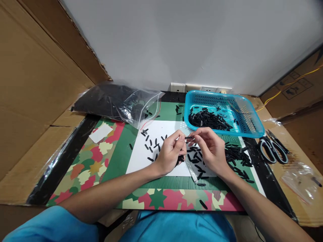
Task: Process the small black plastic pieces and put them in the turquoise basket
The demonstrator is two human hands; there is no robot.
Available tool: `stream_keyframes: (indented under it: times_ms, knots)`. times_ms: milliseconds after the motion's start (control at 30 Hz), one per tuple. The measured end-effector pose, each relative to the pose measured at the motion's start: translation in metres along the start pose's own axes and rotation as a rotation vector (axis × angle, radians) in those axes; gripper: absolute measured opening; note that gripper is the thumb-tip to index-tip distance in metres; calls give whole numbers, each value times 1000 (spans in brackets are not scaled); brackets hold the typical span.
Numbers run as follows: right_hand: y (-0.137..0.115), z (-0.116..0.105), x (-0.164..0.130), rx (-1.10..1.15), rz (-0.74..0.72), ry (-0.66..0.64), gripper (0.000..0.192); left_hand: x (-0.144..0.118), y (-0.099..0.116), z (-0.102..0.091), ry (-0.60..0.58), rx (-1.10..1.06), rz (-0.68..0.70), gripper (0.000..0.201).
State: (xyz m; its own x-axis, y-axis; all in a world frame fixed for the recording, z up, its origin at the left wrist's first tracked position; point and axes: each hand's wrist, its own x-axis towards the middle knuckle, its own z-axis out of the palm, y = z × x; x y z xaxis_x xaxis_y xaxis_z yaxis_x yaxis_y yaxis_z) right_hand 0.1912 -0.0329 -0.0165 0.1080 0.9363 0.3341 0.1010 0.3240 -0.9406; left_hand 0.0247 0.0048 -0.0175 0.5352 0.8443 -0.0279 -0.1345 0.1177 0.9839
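Observation:
My left hand (169,153) and my right hand (210,148) meet over a white sheet (141,158) on the table. Together they pinch one small black piece (188,137) between their fingertips. My left hand also cups a few more black pieces in its palm. A small clear bag (192,169) lies under my hands. Several loose black pieces (152,145) are scattered on the sheet to the left, and a heap of them (237,158) lies to the right of my right hand.
A blue plastic basket (248,129) holding black pieces stands at the back right. A large clear bag of black parts (116,101) lies at the back left. Scissors (272,149) and another small bag (300,179) rest at the right. Cardboard walls flank the table.

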Motion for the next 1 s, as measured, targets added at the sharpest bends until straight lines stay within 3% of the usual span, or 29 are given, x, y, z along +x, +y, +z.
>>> stream_keyframes:
  times_ms: [600,1000]
  knots:
    - [-8,1,2,151,130,-45,22,-8,2,6,58,22,59,45]
    - [-9,0,2,351,198,-95,17,-6,-4,2,39,21,144,39]
